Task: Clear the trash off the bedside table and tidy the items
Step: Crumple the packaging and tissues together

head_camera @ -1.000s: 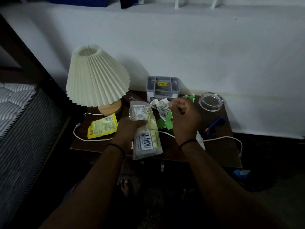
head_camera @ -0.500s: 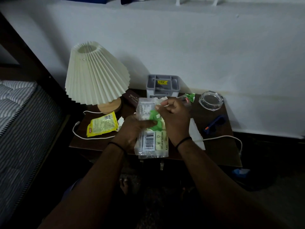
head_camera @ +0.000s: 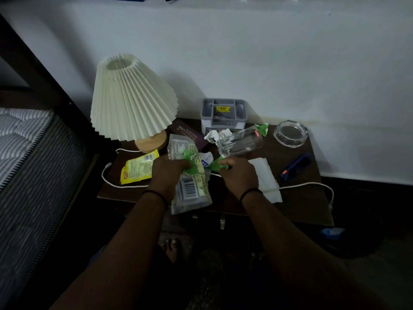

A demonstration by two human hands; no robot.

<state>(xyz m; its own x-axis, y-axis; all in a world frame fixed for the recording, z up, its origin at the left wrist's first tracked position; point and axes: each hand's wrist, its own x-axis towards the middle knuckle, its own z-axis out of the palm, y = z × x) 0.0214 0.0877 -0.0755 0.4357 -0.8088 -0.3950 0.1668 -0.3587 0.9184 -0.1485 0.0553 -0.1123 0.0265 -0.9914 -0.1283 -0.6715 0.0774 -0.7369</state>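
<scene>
I saw my left hand (head_camera: 166, 173) gripping the limp clear wrapper (head_camera: 190, 189) over the tabletop (head_camera: 297, 198) edge, my right hand (head_camera: 238, 175) apparently pinching a flimsy green scrap (head_camera: 214, 164), best bunched together.

On the bedside table (head_camera: 297, 198), the lamp (head_camera: 131, 97) stood at the left rear. The organizer box (head_camera: 223, 114) was behind the centre, against the wall, and the ashtray (head_camera: 290, 133) at the right rear. A drinking glass (head_camera: 240, 143) lay on its side before the box. The mattress (head_camera: 24, 153) was at the frame's left edge.
</scene>
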